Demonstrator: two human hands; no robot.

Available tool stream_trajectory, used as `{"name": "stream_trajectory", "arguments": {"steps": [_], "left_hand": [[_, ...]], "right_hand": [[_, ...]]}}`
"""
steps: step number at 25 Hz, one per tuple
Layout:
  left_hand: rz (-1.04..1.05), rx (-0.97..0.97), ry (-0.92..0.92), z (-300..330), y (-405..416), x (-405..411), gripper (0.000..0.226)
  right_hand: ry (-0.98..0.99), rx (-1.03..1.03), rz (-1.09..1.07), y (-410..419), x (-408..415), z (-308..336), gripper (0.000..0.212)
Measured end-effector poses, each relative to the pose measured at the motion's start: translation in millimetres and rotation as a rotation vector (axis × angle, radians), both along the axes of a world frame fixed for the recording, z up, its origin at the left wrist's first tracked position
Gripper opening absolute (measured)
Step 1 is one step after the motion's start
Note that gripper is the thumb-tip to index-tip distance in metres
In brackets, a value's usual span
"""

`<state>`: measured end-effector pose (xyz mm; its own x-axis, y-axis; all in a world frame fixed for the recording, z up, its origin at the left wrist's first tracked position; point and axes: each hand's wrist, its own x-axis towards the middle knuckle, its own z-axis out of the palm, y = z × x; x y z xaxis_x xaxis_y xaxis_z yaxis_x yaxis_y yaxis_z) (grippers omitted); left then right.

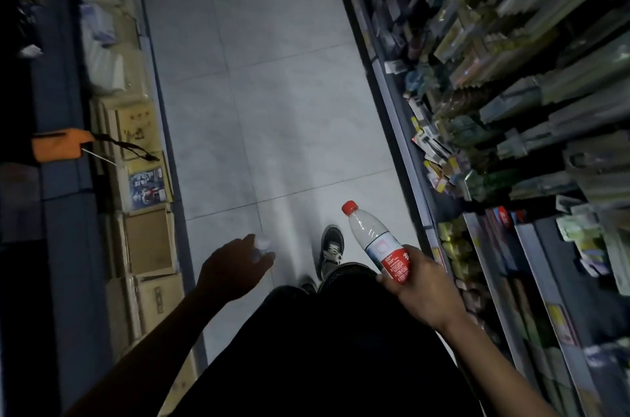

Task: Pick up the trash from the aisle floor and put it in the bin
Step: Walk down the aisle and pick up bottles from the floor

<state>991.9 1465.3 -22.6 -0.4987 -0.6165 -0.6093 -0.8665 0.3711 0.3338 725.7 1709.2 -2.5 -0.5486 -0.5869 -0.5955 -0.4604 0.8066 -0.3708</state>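
My right hand (421,287) grips a clear plastic bottle (375,241) by its lower end; the bottle has a red cap and a red and white label and points up and to the left. My left hand (233,268) is held out over the floor with its fingers curled round a small crumpled white wad (260,249), which shows between fingers and thumb. Both hands hang above the grey tiled aisle floor (272,109). No bin is in view.
Shelves of packaged goods (494,109) line the right side. Stacked cardboard boxes (146,239) and books line the left, with an orange tool (59,145) and black strap above. My dark trousers and a sneaker (330,254) are at the bottom middle.
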Motion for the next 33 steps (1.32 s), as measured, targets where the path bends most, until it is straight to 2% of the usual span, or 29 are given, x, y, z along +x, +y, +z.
{"name": "stream_trajectory", "arguments": {"steps": [3,8,12,16,18,21,26,30,33], "left_hand": [[0.034,0.049,0.007,3,-36,-5,0.039],[0.306,0.054,0.026,12,-99,2,0.038],[0.428,0.063,0.064,12,-178,3,0.045],[0.471,0.075,0.121,15,-292,-15,0.053],[0.452,0.033,0.091,16,-354,-33,0.053],[0.319,-0.011,0.062,11,-443,-71,0.052],[0.213,-0.041,0.074,14,-575,-166,0.056],[0.108,-0.090,0.077,11,-673,-250,0.056],[0.152,-0.083,0.056,19,-736,-297,0.057]], "right_hand": [[-0.032,-0.012,0.110,-77,-40,-6,0.074],[0.008,-0.050,0.316,-224,-91,-2,0.069],[0.022,-0.078,0.360,-350,-117,3,0.068],[0.034,-0.086,0.286,-458,-138,16,0.061],[0.026,-0.087,0.237,-499,-148,21,0.057],[0.042,-0.070,0.212,-540,-168,23,0.064],[0.045,-0.026,0.099,-596,-217,20,0.067],[0.015,-0.022,0.071,-675,-286,10,0.057],[-0.011,-0.034,0.080,-754,-348,12,0.064]]}}
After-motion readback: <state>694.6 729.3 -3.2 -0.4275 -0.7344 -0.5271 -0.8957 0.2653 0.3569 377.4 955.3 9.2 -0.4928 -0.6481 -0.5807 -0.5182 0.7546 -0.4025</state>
